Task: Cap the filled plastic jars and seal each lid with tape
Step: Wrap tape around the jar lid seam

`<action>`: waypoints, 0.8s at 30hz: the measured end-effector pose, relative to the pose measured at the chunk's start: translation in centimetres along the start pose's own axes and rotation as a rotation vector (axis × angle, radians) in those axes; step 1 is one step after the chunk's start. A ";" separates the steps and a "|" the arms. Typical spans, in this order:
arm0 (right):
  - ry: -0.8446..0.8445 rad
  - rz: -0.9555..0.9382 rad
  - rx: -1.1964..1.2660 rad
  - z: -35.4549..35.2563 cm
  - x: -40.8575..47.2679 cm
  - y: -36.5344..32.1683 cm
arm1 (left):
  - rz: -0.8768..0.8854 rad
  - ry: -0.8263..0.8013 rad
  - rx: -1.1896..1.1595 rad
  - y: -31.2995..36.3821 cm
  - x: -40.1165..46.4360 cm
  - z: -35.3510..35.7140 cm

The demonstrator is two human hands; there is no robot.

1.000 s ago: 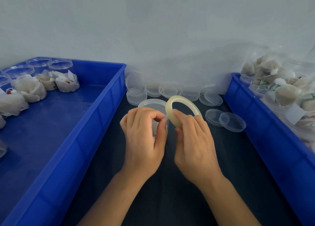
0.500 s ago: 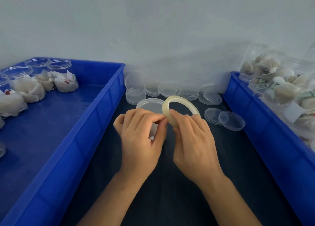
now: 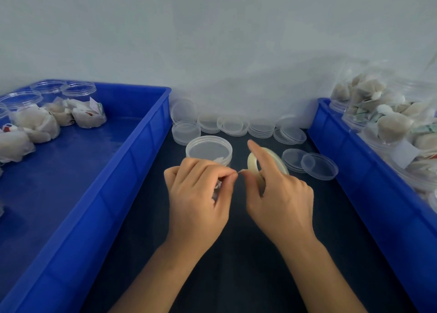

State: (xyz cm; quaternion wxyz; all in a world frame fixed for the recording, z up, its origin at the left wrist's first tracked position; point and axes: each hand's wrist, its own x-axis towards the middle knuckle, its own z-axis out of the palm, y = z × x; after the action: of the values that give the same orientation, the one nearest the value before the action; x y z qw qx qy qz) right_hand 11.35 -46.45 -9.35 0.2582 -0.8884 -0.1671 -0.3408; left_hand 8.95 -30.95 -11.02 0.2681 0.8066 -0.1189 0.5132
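A capped clear plastic jar (image 3: 209,149) stands on the dark table just beyond my left hand (image 3: 197,194), which partly hides its body. My right hand (image 3: 279,194) grips a pale yellowish tape roll (image 3: 253,165), index finger stretched up across it. Thumb and fingertips of my left hand pinch the free tape end (image 3: 240,171), a short strip pulled out from the roll. Loose clear lids (image 3: 233,124) lie in stacks along the wall behind.
A blue bin (image 3: 132,171) on the left holds jars (image 3: 35,123) filled with white packets. Another blue bin (image 3: 369,189) on the right holds filled jars (image 3: 392,123). Two lids (image 3: 319,166) lie right of the roll.
My hands have drawn apart a little: the left pulled the tape end leftward off the roll, and the right index finger lifted up over the roll.
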 end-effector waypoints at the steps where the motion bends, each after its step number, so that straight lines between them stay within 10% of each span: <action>1: -0.003 -0.032 0.012 0.0 0.0 0.0 | -0.023 0.001 -0.002 -0.1 0.0 -0.1; 24: 0.034 -0.244 -0.106 1.1 1.7 -1.5 | -0.438 0.150 -0.185 0.0 -1.2 0.7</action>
State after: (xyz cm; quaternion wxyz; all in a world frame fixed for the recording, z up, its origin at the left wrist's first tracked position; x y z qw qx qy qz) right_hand 12.42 -44.38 -8.32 0.1701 -0.8681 -0.2512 -0.3929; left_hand 9.00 -31.43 -12.34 0.4538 0.7447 0.0326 0.4884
